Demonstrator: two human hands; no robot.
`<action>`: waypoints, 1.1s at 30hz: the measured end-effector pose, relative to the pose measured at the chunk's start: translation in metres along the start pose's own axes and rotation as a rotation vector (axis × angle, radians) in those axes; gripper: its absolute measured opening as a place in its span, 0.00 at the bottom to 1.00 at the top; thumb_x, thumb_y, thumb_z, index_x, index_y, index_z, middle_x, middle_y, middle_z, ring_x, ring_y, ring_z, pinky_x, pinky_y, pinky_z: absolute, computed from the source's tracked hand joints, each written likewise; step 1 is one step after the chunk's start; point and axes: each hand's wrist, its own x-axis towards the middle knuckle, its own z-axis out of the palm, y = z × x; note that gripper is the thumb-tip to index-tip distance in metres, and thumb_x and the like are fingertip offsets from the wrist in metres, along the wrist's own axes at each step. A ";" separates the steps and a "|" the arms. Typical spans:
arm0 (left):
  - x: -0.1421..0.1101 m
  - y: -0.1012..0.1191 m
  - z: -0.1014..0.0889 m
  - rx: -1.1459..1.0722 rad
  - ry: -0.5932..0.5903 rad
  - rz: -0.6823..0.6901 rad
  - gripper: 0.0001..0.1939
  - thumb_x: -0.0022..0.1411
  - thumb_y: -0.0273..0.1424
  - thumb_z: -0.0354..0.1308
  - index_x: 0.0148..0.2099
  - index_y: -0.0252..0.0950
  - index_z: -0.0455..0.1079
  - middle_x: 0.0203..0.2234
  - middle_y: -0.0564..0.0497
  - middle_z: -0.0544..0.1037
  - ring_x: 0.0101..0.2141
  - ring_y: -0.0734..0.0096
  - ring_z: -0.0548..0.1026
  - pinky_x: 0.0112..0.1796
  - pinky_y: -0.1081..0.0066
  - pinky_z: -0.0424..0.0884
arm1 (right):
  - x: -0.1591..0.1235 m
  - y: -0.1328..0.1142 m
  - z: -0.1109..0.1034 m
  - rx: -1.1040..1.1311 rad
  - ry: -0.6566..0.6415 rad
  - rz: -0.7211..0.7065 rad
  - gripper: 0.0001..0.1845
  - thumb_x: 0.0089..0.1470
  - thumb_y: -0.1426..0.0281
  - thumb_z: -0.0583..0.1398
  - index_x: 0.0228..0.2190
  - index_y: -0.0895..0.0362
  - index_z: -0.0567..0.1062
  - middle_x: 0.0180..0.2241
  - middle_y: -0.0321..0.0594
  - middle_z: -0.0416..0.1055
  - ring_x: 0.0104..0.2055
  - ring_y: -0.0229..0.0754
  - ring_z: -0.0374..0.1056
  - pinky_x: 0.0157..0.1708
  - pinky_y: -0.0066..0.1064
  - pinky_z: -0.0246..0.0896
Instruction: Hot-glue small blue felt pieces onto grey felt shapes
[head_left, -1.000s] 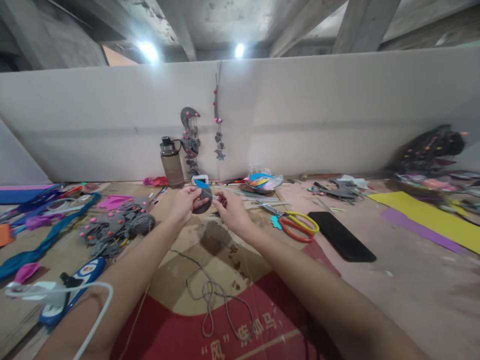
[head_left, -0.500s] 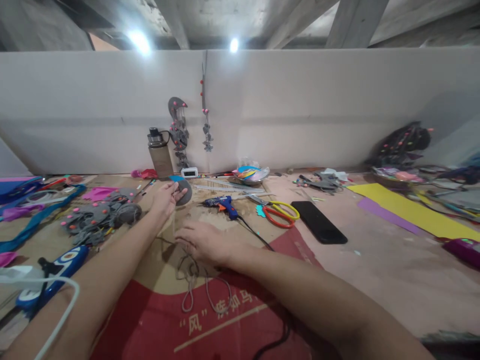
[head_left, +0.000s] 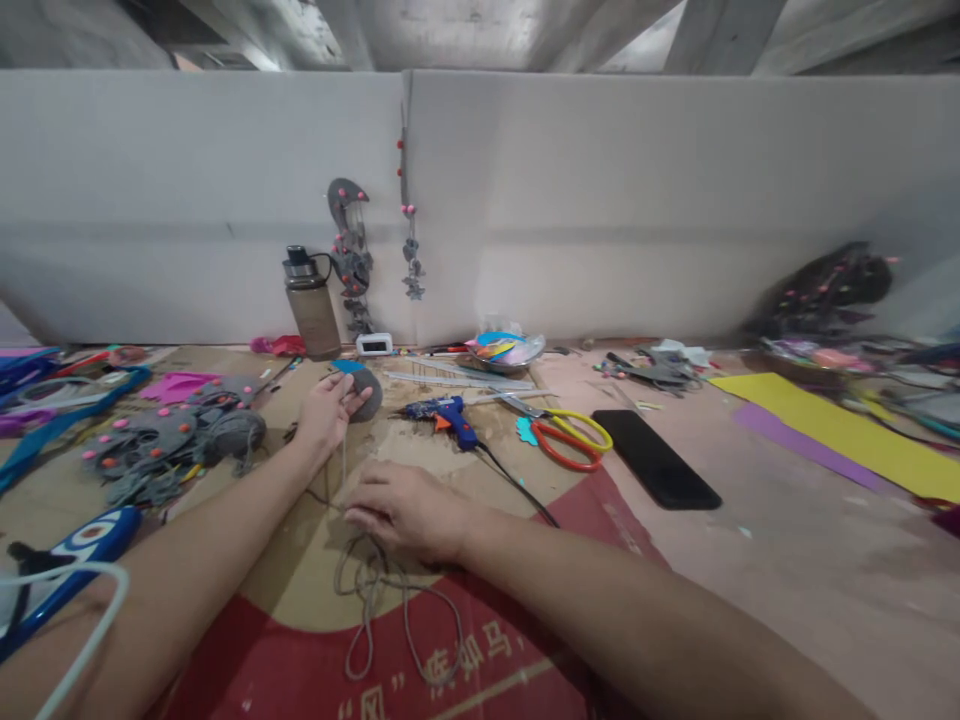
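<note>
A grey felt disc (head_left: 367,396) with a blue patch at its upper edge is pinched between the thumb and fingers of my left hand (head_left: 324,412). From there a thin grey cord (head_left: 369,598) drops to my right hand (head_left: 409,508), whose fingers close on it low over the cardboard. Its loose loops lie in front of that hand, across the red printed part of the cardboard (head_left: 300,590). Just beyond my right hand rests a blue hot glue gun (head_left: 454,418), with its black cable trailing toward me.
Right of the glue gun lie scissors (head_left: 574,440) with red and yellow handles and a black phone (head_left: 654,458). At left is a heap of grey felt pieces with pink beads (head_left: 176,435). A bottle (head_left: 312,315) stands near the white partition (head_left: 637,180), where beaded felt strings hang.
The view has tilted down a little. Both hands keep their holds on the disc and the cord; the cord between them now shows as a straight line.
</note>
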 end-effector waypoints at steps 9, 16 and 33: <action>-0.006 -0.003 0.004 -0.005 -0.044 -0.019 0.06 0.51 0.22 0.63 0.29 0.31 0.68 0.24 0.51 0.75 0.26 0.77 0.75 0.35 0.70 0.77 | -0.001 -0.018 -0.011 -0.087 0.107 -0.086 0.12 0.60 0.67 0.52 0.33 0.59 0.73 0.30 0.39 0.71 0.33 0.36 0.63 0.31 0.27 0.56; -0.002 0.006 0.002 -0.075 -0.057 -0.081 0.02 0.56 0.22 0.59 0.31 0.31 0.68 0.26 0.50 0.76 0.27 0.77 0.75 0.35 0.72 0.77 | -0.002 -0.031 -0.008 -0.113 0.125 -0.252 0.07 0.55 0.70 0.54 0.33 0.58 0.72 0.28 0.36 0.69 0.27 0.35 0.58 0.26 0.29 0.49; -0.020 0.002 0.007 0.028 -0.125 -0.044 0.09 0.48 0.28 0.66 0.28 0.32 0.68 0.23 0.54 0.74 0.25 0.80 0.73 0.36 0.71 0.77 | 0.000 -0.031 -0.018 0.126 0.363 0.118 0.12 0.54 0.67 0.58 0.21 0.56 0.66 0.29 0.37 0.70 0.37 0.38 0.62 0.41 0.36 0.55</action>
